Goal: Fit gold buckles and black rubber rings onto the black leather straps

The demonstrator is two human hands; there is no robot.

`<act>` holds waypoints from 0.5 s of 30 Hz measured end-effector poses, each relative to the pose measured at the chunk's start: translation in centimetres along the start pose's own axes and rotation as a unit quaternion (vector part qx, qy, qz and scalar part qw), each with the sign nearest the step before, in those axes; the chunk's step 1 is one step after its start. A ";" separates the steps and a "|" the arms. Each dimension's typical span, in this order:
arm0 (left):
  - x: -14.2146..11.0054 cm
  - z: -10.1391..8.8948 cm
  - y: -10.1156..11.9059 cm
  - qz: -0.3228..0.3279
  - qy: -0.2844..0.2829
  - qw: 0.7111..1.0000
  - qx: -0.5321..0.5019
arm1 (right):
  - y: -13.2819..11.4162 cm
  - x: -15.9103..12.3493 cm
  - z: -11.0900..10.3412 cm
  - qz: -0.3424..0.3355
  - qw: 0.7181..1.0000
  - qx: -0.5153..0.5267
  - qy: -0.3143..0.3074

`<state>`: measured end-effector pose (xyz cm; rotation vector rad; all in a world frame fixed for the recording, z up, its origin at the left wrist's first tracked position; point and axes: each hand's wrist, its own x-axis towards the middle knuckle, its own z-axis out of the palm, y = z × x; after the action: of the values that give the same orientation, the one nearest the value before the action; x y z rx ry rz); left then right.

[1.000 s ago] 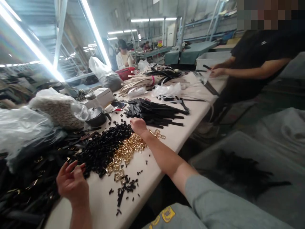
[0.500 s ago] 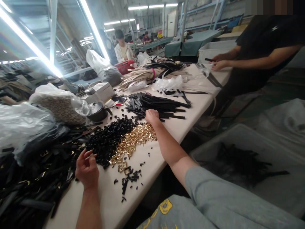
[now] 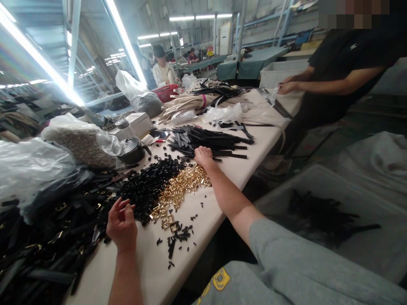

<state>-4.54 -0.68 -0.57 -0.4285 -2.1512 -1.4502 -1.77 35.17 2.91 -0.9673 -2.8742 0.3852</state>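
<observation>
Left hand (image 3: 122, 224) held palm up near the close end of the black rings (image 3: 152, 180), fingers loosely curled and parted. Small black bits (image 3: 182, 233) scattered on the tabletop (image 3: 152, 271). Gold buckles (image 3: 181, 184) heaped against the rings (the two piles blend at the border). Right hand (image 3: 203, 156) placed at the near side of the black strips (image 3: 206, 142), fingers bunched; whether anything is pinched cannot be told. Farther off, pale strips (image 3: 182, 106) are bundled by a pink band (image 3: 204, 101).

Left hand (image 3: 122, 222) loosely curled, right arm (image 3: 229, 198) outstretched, right hand (image 3: 203, 156) bunched
</observation>
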 end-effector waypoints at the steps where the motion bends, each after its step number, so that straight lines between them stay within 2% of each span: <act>1: 0.0 0.0 0.0 -0.006 -0.001 1.000 -0.006 | 0.1 0.0 -0.2 -0.001 1.000 0.006 -0.003; 6: -0.1 -0.1 0.5 -0.036 -0.005 0.998 -0.047 | 0.1 -0.5 -2.2 -0.038 0.998 0.056 0.010; 8: -0.2 0.0 1.1 -0.057 -0.008 0.996 -0.063 | -0.7 -1.4 -2.9 -0.082 0.993 0.086 0.011; 10: -0.4 0.1 2.0 -0.090 -0.015 0.992 -0.086 | -2.1 -2.6 -3.1 -0.146 0.982 0.121 -0.013; 12: -0.7 0.4 2.9 -0.126 -0.040 0.985 -0.111 | -3.8 -4.2 -2.9 -0.228 0.953 0.187 -0.070; 15: -1.5 0.8 4.1 -0.176 -0.111 0.962 -0.177 | -6.3 -6.7 -1.7 -0.348 0.865 0.324 -0.164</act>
<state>-1.35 1.63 1.43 -0.3586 -2.2226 -2.0914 0.12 26.62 6.24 0.2705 -2.7402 1.3877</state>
